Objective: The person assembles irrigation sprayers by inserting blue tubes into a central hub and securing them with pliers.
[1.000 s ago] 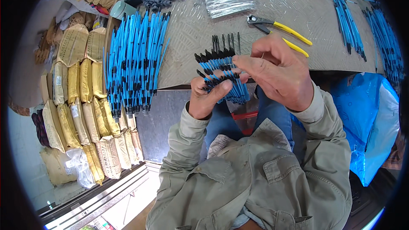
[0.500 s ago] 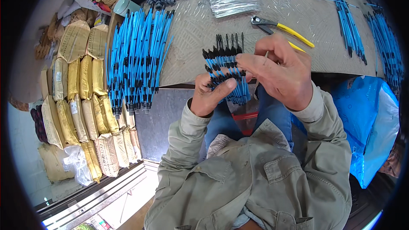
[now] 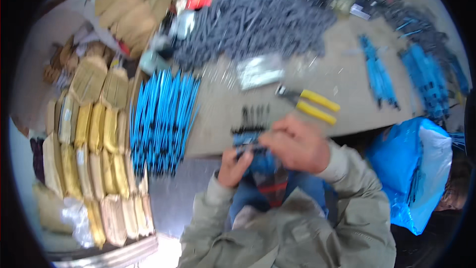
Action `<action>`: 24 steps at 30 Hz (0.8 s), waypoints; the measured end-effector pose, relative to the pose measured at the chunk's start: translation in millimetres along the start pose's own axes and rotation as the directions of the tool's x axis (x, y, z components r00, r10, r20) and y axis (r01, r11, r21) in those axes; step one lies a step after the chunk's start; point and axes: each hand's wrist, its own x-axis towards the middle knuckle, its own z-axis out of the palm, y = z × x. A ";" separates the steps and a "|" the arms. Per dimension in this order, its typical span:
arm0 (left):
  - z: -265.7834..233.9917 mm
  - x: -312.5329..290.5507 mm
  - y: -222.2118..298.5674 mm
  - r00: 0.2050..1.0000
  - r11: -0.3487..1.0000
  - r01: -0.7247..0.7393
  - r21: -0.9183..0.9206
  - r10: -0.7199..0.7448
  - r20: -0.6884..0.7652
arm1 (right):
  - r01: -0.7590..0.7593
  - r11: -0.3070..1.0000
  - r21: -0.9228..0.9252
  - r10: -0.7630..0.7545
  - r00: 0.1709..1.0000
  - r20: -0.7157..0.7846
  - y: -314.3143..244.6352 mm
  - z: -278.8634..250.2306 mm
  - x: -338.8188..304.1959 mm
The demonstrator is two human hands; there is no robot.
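Hands (image 3: 300,145) and bundle (image 3: 262,163) appear lower in view.

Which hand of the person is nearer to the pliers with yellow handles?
The right hand: in the picture it is just below the yellow-handled pliers, not holding them. The left hand is farther away, lower and to the left.

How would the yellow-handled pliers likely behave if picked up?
The yellow-handled pliers would probably feel head-heavy, given the dark metal head. Their handles stand apart, so they may swing together when gripped. Lying flat on the table, they seem unlikely to roll.
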 end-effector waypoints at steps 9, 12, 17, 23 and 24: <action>-3.3 -28.2 24.5 0.986 0.984 0.169 -0.051 -0.168 0.026 | -0.012 0.993 0.118 0.009 1.000 0.026 -26.1 3.1 -1.6; -9.8 -37.6 22.4 0.974 0.975 0.223 -0.002 -0.222 0.045 | 0.052 0.998 0.044 -0.055 0.996 0.077 -18.4 7.6 -5.6; -25.4 -46.1 2.2 0.982 0.985 0.173 -0.007 -0.172 0.077 | -0.041 0.995 0.094 0.029 0.992 0.120 -30.4 31.3 -15.9; -37.7 -43.0 1.0 0.963 0.973 0.138 -0.184 -0.089 0.252 | -0.097 0.956 0.276 0.081 0.994 0.067 -30.1 57.9 -21.3; -39.1 -45.7 2.2 0.962 0.978 0.144 -0.154 -0.102 0.252 | -0.094 0.957 0.273 0.079 0.995 0.065 -32.5 59.3 -20.8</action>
